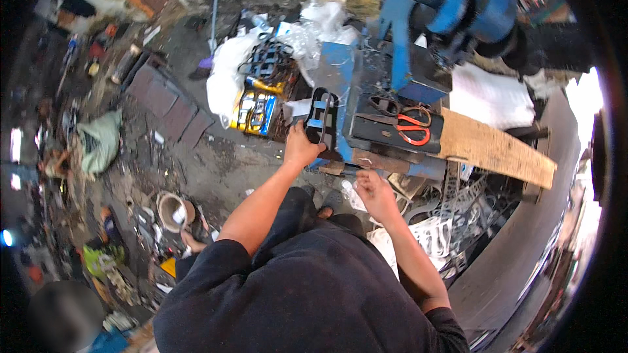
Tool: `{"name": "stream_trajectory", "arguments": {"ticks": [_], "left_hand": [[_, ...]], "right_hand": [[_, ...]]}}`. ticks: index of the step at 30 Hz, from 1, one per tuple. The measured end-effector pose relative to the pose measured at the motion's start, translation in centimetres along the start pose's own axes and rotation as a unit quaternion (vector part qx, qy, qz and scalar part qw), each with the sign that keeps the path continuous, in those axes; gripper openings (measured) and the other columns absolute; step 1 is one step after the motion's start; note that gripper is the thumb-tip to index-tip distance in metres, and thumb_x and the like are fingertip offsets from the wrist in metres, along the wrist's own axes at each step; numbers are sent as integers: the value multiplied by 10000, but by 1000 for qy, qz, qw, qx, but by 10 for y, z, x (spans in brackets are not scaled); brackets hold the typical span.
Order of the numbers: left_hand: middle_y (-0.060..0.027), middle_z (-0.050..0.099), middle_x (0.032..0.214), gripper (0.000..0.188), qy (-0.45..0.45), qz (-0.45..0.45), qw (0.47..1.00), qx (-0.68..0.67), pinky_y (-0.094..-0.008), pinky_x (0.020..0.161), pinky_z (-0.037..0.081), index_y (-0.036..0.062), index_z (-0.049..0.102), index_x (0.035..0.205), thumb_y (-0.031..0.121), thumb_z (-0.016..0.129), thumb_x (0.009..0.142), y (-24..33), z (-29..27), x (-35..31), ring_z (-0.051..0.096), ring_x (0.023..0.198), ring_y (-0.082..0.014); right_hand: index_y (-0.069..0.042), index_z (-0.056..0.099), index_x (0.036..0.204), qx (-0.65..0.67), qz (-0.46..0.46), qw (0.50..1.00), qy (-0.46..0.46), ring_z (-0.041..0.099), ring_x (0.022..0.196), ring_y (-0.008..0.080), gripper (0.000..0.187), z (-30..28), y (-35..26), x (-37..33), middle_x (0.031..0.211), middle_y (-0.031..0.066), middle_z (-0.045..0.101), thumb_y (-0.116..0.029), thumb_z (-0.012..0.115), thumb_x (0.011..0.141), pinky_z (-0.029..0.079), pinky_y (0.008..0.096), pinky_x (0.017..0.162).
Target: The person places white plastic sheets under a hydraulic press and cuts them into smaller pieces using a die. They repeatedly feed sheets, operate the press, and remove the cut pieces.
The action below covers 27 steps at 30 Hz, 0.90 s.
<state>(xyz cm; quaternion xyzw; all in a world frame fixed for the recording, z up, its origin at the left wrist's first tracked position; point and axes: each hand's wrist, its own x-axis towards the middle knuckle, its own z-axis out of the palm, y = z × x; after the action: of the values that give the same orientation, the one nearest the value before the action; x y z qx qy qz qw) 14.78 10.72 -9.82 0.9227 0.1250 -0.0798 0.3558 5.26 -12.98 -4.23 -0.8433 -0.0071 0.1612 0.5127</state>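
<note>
My left hand (302, 149) is at the near left edge of a black strap-like cut piece (324, 114), its thumb against it; blue shows through the gap in the piece. My right hand (377, 195) hangs just in front of the bench edge, fingers loosely bent and apart, with nothing visible in them. Beyond it, scissors with orange handles (415, 132) rest on a black pad (373, 132). Left of my left hand lies a yellow and blue box (254, 114) with black strap pieces on top. More black strap pieces (269, 55) are heaped behind it.
A blue machine (418, 39) rises over the bench at the back right. A wooden board (494, 147) juts out to the right. White plastic bags (226, 72) sit behind the box. Pale cut-out scraps (428, 238) pile by my right forearm. A bucket (175, 212) stands on the littered floor.
</note>
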Motion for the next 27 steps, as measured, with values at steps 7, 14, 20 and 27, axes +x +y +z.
{"name": "stream_trajectory", "arguments": {"ticks": [7,14,20,27], "left_hand": [[-204,532,1327,893,-185,117,975,-27,-452,1050,405,24,454,1373,244,830,593,-67,-100,-61,482,1261,-388],[-115,547,1338,860,-251,195,939,130,-528,1095,318,110,486,1371,184,807,576,-86,-180,-55,454,1295,-360],[-171,499,1364,781,141,-16,990,-25,-481,1119,311,99,437,1405,61,718,678,-173,-164,39,423,1305,-393],[-191,668,1089,433,66,-289,929,-221,-381,894,495,9,594,1173,163,691,781,-369,31,95,647,1037,-295]], "right_hand": [[-40,414,1407,-208,-268,933,-123,516,1253,329,733,39,-88,62,1351,208,509,-175,770,781,396,429,1080],[23,350,1424,-351,-253,818,-380,507,1257,358,854,128,-108,124,1320,216,543,-208,790,730,396,443,1065],[70,455,1198,-227,-8,945,-236,598,1064,451,631,222,-93,217,1124,304,608,-298,760,786,489,503,894],[1,505,1246,-363,-54,912,-184,540,1144,373,643,382,30,367,1195,204,595,-237,807,731,443,465,983]]}}
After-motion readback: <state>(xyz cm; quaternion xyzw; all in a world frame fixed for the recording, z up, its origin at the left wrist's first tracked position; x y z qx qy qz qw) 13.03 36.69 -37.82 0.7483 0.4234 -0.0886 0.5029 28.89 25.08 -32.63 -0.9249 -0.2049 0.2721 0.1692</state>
